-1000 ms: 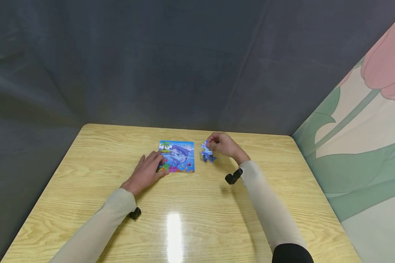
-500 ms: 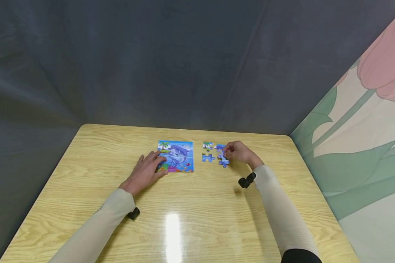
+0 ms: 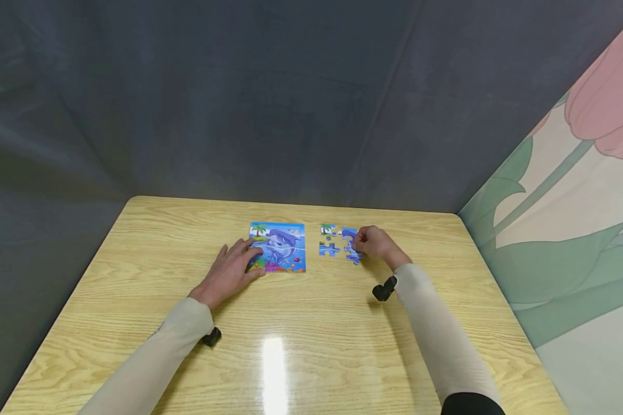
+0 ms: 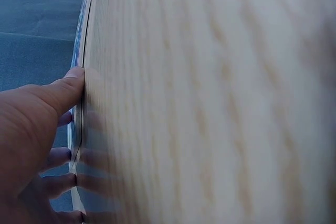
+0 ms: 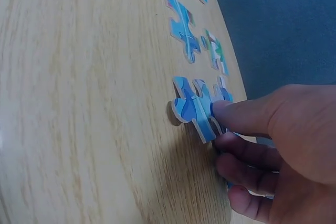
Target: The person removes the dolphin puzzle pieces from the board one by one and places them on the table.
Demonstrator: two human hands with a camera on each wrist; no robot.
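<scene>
Knobbed, apparently cardboard puzzle piece [image 5: 197, 107] under right hand [image 3: 372, 242]

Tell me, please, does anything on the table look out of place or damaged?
Nothing looks damaged. Loose puzzle pieces lie apart from the puzzle board; the right hand touches one piece, the left hand rests on the board.

Blue dolphin puzzle [image 3: 277, 246]; yellow wood-grain table [image 3: 311, 323].

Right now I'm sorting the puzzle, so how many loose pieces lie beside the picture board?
3, maybe more under the right hand: one with a palm, a blue one below it, and one under the thumb.
</scene>
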